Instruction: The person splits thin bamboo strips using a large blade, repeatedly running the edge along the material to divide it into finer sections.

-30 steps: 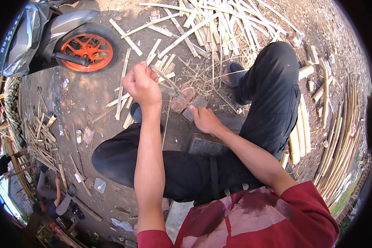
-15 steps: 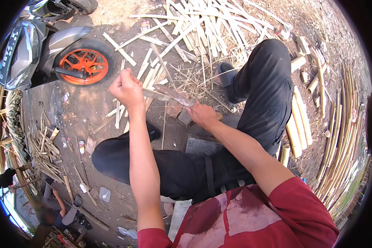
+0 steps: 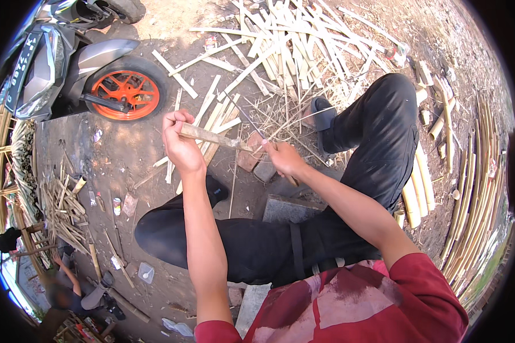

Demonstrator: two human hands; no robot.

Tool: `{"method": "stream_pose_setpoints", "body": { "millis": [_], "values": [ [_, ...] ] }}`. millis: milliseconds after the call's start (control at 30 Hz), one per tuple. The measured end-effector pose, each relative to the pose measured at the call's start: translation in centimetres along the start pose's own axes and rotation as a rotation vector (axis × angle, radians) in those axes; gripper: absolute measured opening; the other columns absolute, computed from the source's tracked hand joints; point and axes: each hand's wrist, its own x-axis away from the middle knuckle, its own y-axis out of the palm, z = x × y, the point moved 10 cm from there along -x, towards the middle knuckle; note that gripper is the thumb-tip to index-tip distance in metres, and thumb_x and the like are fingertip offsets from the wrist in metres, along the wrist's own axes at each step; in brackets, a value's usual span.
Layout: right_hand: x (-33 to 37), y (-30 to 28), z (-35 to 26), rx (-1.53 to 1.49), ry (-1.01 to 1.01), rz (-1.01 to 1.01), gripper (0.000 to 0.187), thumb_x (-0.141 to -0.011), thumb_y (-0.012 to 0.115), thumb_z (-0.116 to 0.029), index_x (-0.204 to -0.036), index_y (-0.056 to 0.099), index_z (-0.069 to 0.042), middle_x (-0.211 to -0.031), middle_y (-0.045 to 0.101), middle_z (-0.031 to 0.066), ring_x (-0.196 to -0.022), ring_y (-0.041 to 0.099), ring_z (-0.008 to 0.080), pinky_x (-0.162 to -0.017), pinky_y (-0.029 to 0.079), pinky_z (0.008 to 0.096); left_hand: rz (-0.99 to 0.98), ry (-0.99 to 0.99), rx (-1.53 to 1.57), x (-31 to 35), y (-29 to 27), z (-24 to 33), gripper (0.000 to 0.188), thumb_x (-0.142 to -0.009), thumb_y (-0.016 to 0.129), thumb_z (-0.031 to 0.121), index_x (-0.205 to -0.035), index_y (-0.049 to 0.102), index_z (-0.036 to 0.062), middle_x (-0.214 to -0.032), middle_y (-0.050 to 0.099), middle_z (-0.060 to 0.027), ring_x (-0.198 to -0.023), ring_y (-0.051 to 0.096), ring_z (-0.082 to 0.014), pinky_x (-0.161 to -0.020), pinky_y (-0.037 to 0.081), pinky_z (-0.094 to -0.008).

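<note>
My left hand (image 3: 182, 143) is closed around one end of a flat bamboo strip (image 3: 212, 136), which points right toward my other hand. The strip's far end looks frayed. In my right hand (image 3: 284, 159) is a knife (image 3: 250, 121), its handle end showing below my fist. Its thin dark blade slants away to the far left, seen nearly edge-on. Blade and strip end are close together; I cannot tell whether they touch. Below them lie a reddish brick (image 3: 248, 159) and a grey stone (image 3: 265, 170), among loose shavings (image 3: 292, 128).
A large pile of split bamboo strips (image 3: 292, 51) lies ahead. A motorbike with an orange front wheel (image 3: 126, 95) stands at far left. Long bamboo poles (image 3: 478, 188) lie at right, thicker pieces (image 3: 418, 191) beside my knee. Another person (image 3: 77, 291) sits at lower left.
The knife has turned from lying across toward my left hand to pointing up and away. The bamboo strip now shows its broad face. The whole view has shifted slightly.
</note>
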Motion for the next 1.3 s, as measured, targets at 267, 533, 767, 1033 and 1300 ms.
{"method": "stream_pose_setpoints", "body": {
  "millis": [267,533,767,1033,1300],
  "values": [
    [4.0,0.7,-9.2,0.057,-0.303,0.103,0.068,-0.106,0.041,-0.056,-0.082,0.062,0.005,-0.065,0.063,0.0213,-0.066,0.067,0.0304,-0.066,0.050,0.0442,0.007,0.052,-0.254,3.2,-2.1,0.5,0.009,-0.088,0.052,0.005,-0.094,0.058,0.0014,-0.088,0.053,-0.0043,-0.077,0.049,-0.0132,-0.072,0.040,-0.0279],
    [3.5,0.3,-6.3,-0.095,-0.190,0.015,0.073,-0.107,0.036,-0.057,-0.072,0.059,0.003,-0.069,0.061,0.0147,-0.063,0.058,0.0259,-0.063,0.046,0.0412,0.112,-0.002,0.182,0.4,-0.1,-1.6,0.030,-0.087,0.046,0.021,-0.062,0.032,0.0103,-0.061,0.034,-0.0017,-0.057,0.033,-0.0113,-0.054,0.029,-0.0275],
    [4.4,-0.6,-8.9,0.091,-0.239,0.109,0.074,-0.106,0.035,-0.055,-0.080,0.064,0.008,-0.077,0.065,0.0315,-0.084,0.067,0.0480,-0.082,0.049,0.0527,0.271,-0.017,0.098,-0.1,1.6,-2.5,0.043,-0.096,0.047,0.027,-0.060,0.028,0.0128,-0.058,0.026,0.0019,-0.050,0.026,-0.0097,-0.047,0.020,-0.0285],
    [2.7,2.6,-0.6,0.172,-0.005,-0.030,0.080,-0.105,0.035,-0.058,-0.121,0.064,0.015,-0.115,0.063,0.0411,-0.121,0.058,0.0519,-0.106,0.041,0.0507,0.381,-0.011,0.037,-1.0,1.4,-2.9,0.031,-0.092,0.041,0.025,-0.065,0.028,0.0148,-0.061,0.027,0.0008,-0.054,0.025,-0.0115,-0.050,0.021,-0.0272],
    [5.8,-7.4,-18.1,-0.233,-0.520,0.323,0.075,-0.107,0.039,-0.051,-0.062,0.051,0.007,-0.049,0.046,0.0225,-0.051,0.044,0.0319,-0.061,0.045,0.0522,0.333,0.025,0.021,-1.6,0.1,-3.2,0.028,-0.094,0.038,0.024,-0.070,0.029,0.0142,-0.062,0.029,0.0009,-0.053,0.025,-0.0107,-0.049,0.020,-0.0280]
  ]
}}
